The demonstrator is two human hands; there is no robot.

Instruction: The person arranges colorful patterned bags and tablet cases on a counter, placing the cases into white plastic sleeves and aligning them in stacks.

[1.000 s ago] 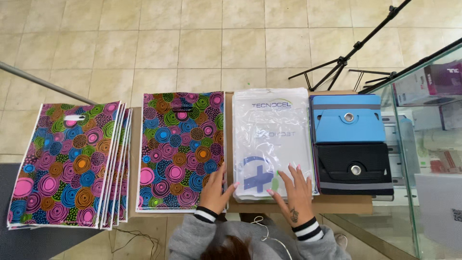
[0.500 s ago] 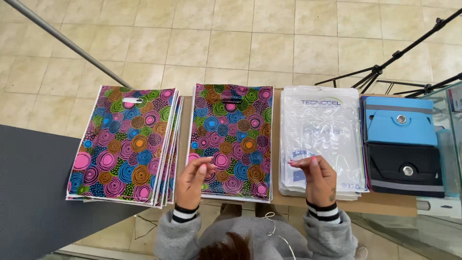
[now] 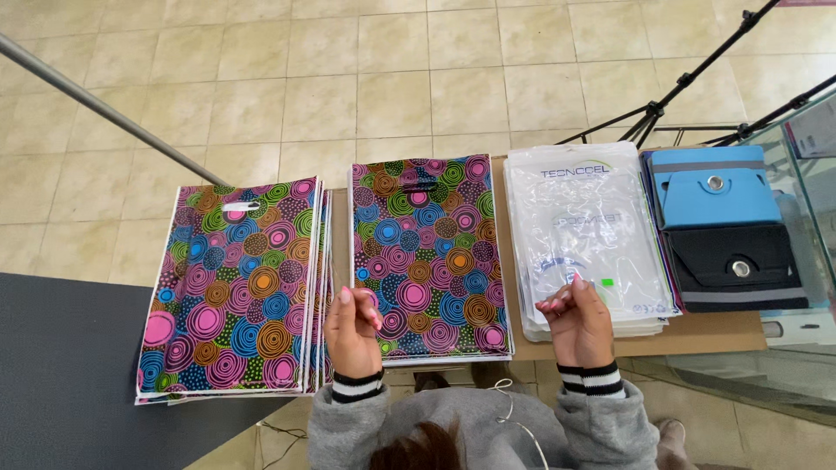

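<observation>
left hand [image 3: 352, 331]: raised just above the near edge of the desk, fingers curled loosely inward, holding nothing; it hangs over the gap between the two stacks of patterned bags, with its fingertips over the lower left corner of the middle stack.
right hand [image 3: 578, 320]: raised as well, fingers bent and bunched together, thumb close to them; it hovers over the near edge of the clear bag stack. whether it pinches a thin film of plastic cannot be told.
hands together: well apart, each in a grey sleeve with a striped black and white cuff.
clear bag stack [image 3: 585, 228]: a pile of transparent plastic bags with white print, lying flat on the desk between the middle patterned stack and the tablet cases; a small green mark shows near its lower right part.
middle patterned stack [image 3: 428, 252]: flat bags with bright circles in pink, blue, green and orange, die-cut handle at the far end, just left of the clear bags.
left patterned stack [image 3: 233, 292]: the same kind of bags, fanned slightly at the right edge, partly over a dark grey surface [image 3: 61, 374].
tablet cases [image 3: 727, 226]: a blue one beyond a black one, at the right end of the desk.
desk [image 3: 714, 332]: brown top, bare strip along the near right edge.
floor [image 3: 348, 78]: beige tiles, with black tripod legs [image 3: 670, 96] at the upper right.
</observation>
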